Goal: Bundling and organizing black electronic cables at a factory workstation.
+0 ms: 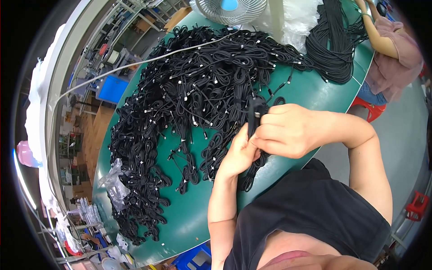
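Close in front of my body, my two hands meet over the near part of the table. My left hand (240, 155) is closed around a black coiled cable (257, 107), whose upper end sticks out above the fingers. Against it presses my right hand (290, 130), its fingers curled in a pinch at the same coil. Just what the right fingertips grip is partly hidden by the hand. Left of my hands spreads a large heap of black bundled cables (193, 85) with small silvery connectors. A few looped bundles (186, 173) lie apart on the green tabletop (193, 213).
A fan (229, 10) stands at the far side near clear plastic wrapping (302, 22). Long loose black cables (330, 45) lie at the far right, near another person (391, 49). A plastic bag (116, 185) rests on the heap. A pale cord (148, 60) crosses above it.
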`<action>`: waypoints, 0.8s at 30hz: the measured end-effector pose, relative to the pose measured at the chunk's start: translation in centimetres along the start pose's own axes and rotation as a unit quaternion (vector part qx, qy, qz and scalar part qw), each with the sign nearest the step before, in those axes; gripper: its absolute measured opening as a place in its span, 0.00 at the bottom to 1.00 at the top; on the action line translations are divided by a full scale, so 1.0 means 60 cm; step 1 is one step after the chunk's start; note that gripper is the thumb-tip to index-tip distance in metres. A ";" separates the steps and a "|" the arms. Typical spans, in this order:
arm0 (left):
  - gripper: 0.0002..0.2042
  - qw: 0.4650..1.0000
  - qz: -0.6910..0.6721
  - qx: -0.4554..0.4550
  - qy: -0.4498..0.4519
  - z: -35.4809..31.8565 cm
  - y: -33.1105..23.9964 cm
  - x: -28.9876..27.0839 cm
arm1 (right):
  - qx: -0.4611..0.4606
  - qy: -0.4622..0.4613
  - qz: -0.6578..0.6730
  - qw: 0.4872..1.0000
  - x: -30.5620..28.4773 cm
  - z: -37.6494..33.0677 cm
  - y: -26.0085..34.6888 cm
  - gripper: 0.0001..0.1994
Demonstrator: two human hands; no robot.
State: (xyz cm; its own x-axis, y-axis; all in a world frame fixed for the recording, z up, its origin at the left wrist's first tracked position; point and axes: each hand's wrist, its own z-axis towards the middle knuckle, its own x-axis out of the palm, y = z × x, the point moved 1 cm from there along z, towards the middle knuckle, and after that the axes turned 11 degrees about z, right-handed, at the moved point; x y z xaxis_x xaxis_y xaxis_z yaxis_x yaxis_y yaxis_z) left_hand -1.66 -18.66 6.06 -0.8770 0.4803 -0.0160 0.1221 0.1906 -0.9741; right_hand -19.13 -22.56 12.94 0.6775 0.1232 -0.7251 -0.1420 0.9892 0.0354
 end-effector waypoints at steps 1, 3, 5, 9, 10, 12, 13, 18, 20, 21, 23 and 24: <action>0.11 0.983 0.176 0.000 -0.052 -0.003 -0.003 0.008 | 0.009 0.047 -0.008 0.999 -0.004 0.010 0.001 0.06; 0.09 0.899 0.375 0.214 -0.078 0.004 0.002 0.016 | 0.042 0.083 0.001 0.996 0.007 0.019 -0.010 0.07; 0.08 0.883 0.424 0.195 -0.050 0.000 -0.014 0.020 | 0.152 0.182 0.068 0.969 0.012 0.017 -0.026 0.09; 0.08 0.913 0.342 0.185 0.127 -0.016 -0.016 0.001 | 0.336 0.204 0.518 0.760 -0.004 0.024 -0.065 0.10; 0.08 0.917 0.287 0.240 0.140 -0.018 -0.013 -0.004 | 0.333 0.180 0.589 0.713 0.005 0.017 -0.071 0.10; 0.08 0.959 0.088 0.208 0.172 -0.025 -0.017 -0.003 | 0.344 0.145 0.606 0.702 0.010 0.011 -0.074 0.09; 0.10 0.959 -0.021 0.205 0.192 -0.024 -0.019 0.001 | 0.337 0.092 0.619 0.703 0.015 0.007 -0.075 0.08; 0.14 0.952 -0.187 0.222 0.092 -0.036 -0.035 0.008 | 0.181 -0.053 0.297 0.936 0.016 0.032 -0.057 0.06; 0.12 0.946 -0.209 0.237 0.066 -0.038 -0.037 0.006 | 0.180 -0.075 0.132 0.972 0.020 0.038 -0.041 0.07; 0.11 0.941 -0.221 0.253 0.049 -0.037 -0.041 0.009 | 0.180 -0.088 0.083 0.976 0.020 0.037 -0.038 0.09; 0.11 0.941 -0.238 0.242 0.019 -0.035 -0.046 0.005 | 0.192 -0.082 0.064 0.976 0.018 0.030 -0.038 0.10; 0.11 0.938 -0.258 0.230 -0.018 -0.037 -0.046 0.002 | 0.202 -0.072 0.052 0.975 0.020 0.029 -0.039 0.12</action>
State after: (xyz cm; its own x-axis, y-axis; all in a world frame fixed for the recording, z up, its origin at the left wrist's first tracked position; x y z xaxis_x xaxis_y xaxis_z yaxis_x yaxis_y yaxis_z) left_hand -1.06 -17.26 9.25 -0.7809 0.3944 0.4844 -0.5286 -0.0040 -0.8489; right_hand -16.75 -24.61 13.20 0.7736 0.2061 -0.5992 0.0600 0.9175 0.3931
